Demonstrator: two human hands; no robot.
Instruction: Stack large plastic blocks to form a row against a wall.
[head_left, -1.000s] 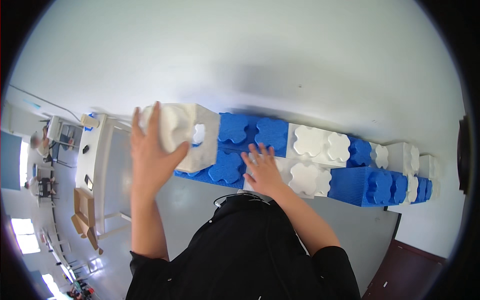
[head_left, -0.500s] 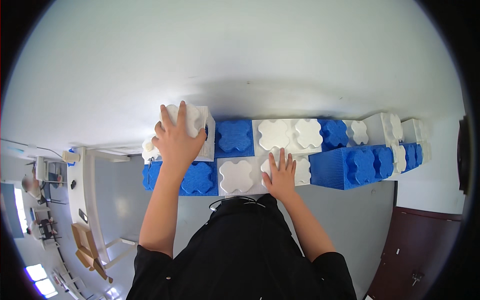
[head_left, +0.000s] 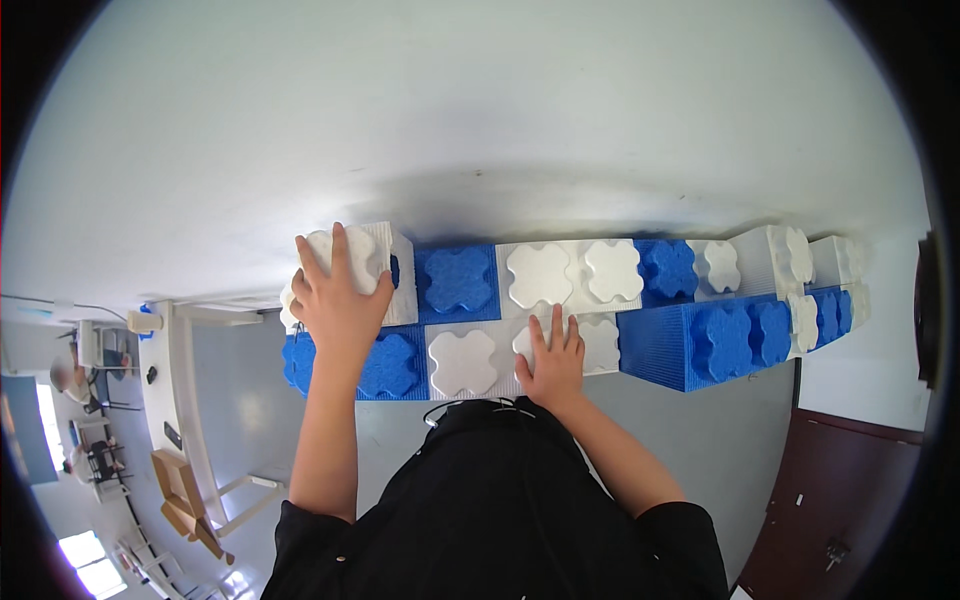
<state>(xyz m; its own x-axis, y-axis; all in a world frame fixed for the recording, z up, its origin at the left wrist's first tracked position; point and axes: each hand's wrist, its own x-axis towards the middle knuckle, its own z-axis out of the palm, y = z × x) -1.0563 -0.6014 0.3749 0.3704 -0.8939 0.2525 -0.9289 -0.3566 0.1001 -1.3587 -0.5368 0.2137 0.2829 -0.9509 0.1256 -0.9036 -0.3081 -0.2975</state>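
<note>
My left hand (head_left: 337,300) lies spread over the knobbed top of a white foam block (head_left: 392,242) at the left end of the back row. Its thumb points toward the block's right side, where a dark blue slot shows. My right hand (head_left: 556,362) rests with fingers apart on a knob of a white block (head_left: 462,363) in the front row. To the right of my left hand sits a blue block (head_left: 458,280), followed by another white block (head_left: 540,274). Part of each touched knob is hidden under my fingers.
A taller blue block (head_left: 652,348) rises in the front row at right, with more white and blue blocks beyond. Behind stands a pale wall (head_left: 480,110). At left are a white table (head_left: 183,380), an open cardboard box (head_left: 178,485) and people farther off. A dark red door (head_left: 835,500) is at lower right.
The view has shifted slightly, moving the near blocks a little left and down in the picture. Both hands stay on the same blocks, with no clear change of grip.
</note>
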